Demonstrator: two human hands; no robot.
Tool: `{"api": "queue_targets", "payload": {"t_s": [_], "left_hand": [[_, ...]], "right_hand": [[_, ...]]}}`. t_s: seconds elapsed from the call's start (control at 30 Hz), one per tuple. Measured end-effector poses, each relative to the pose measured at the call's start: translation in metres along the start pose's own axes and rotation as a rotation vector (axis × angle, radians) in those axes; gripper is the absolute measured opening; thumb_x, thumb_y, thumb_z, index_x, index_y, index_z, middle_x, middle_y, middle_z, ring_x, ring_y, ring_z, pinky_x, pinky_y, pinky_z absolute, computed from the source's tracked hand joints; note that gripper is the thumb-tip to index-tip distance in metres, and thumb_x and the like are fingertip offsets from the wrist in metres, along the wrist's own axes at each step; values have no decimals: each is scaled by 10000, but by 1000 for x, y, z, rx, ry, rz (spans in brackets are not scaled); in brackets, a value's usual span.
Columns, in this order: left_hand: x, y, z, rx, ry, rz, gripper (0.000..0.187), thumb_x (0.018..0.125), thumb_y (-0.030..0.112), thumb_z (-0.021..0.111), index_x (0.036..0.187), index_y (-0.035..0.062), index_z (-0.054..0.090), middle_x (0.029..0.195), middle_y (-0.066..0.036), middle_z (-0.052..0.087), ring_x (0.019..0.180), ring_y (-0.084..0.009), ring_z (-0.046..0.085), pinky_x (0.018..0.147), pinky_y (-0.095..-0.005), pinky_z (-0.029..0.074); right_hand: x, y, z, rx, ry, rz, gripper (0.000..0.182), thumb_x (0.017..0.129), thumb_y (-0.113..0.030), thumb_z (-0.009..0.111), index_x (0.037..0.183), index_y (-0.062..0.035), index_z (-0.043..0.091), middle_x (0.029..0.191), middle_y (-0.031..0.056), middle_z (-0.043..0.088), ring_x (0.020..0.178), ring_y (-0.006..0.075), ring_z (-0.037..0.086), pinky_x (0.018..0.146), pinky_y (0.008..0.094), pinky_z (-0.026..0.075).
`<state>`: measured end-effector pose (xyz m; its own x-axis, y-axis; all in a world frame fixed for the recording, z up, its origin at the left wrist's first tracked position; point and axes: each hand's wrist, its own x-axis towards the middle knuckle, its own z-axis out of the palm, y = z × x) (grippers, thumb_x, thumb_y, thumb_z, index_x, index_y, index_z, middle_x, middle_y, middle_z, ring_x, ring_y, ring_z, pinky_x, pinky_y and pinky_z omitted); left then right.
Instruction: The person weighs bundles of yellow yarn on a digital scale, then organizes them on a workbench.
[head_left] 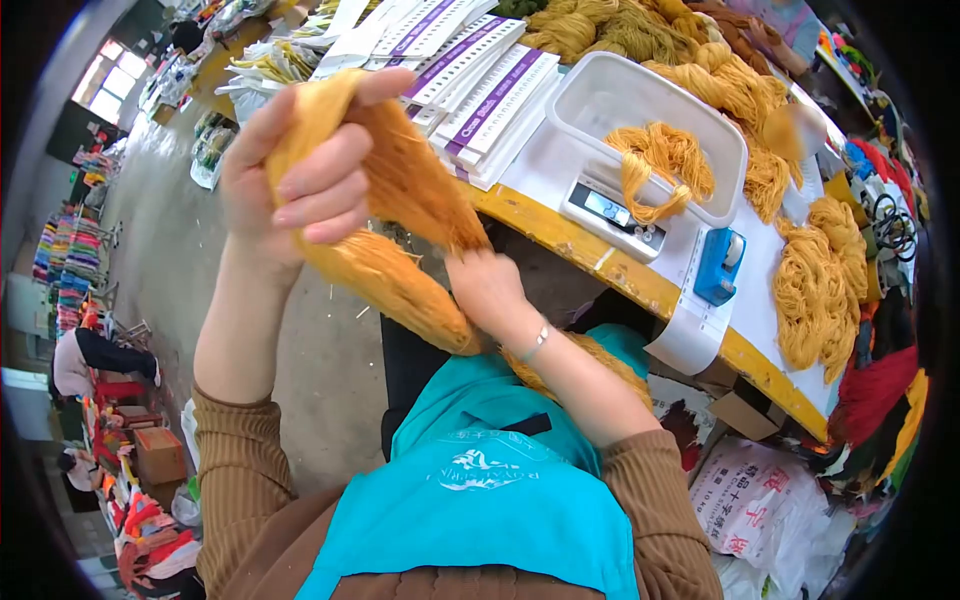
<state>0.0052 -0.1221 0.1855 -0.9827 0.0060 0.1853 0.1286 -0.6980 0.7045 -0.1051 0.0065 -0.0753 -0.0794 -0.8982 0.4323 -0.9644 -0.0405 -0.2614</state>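
Observation:
A looped skein of golden-yellow thread [385, 285] stretches between my two hands above my lap. My left hand [310, 175] is raised, its fingers curled round the upper end of the loop. Lower down, my right hand [487, 290], a bracelet at its wrist, is at the other end of the loop; its fingers are mostly hidden, but the hand looks closed on the thread. More yellow thread [610, 365] lies across my lap, partly behind my right forearm, over the turquoise apron [480, 510].
On the yellow-edged table [600, 262] are a digital scale [612, 215], a plastic tub [735, 170] with thread, a blue tape dispenser [718, 268], stacked printed cards [490, 105] and piled skeins [815, 285]. Scissors [893, 225] sit right; plastic bags [760, 500] lie below. Other people are nearby.

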Motion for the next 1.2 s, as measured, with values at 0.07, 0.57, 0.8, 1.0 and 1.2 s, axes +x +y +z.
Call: {"api": "queue_targets", "payload": {"t_s": [0.07,0.57,0.8,1.0,1.2], "left_hand": [[-6,15,-3,20,-41,9,677,1054,367,355,1507,-76,115,616,18,402,425,-55,405,499,-267,487],[1,58,25,157,175,209,593,1025,215,477,1480,-63,218,900,-2,422,868,-117,472,865,-313,399],[0,111,9,-42,222,368,261,1002,157,451,1177,-36,459,1074,-122,524,1023,-252,539,987,-405,431],[-27,129,-31,-300,188,472,355,947,120,442,1246,-71,431,1265,-221,510,1198,-355,520,1083,-490,396],[-10,57,-31,-87,453,628,607,997,371,379,1408,-75,348,1217,-187,578,1118,-314,570,1002,-478,438]], "right_hand": [[-46,5,9,60,-125,0,117,832,-125,571,917,-80,637,843,108,654,802,271,668,611,390,524],[-15,45,-81,630,-24,260,292,882,-96,614,1168,-53,649,924,153,703,849,300,687,759,380,543],[35,-5,-24,914,141,76,549,860,-124,656,1371,-28,480,1232,185,600,1141,298,577,992,362,440],[-60,45,40,2144,83,1189,419,909,-59,520,1327,-34,526,1221,139,628,1182,294,581,997,444,461],[-93,43,14,1665,91,1494,221,928,-94,514,1120,-78,622,1031,57,680,911,151,643,769,343,527]]}}
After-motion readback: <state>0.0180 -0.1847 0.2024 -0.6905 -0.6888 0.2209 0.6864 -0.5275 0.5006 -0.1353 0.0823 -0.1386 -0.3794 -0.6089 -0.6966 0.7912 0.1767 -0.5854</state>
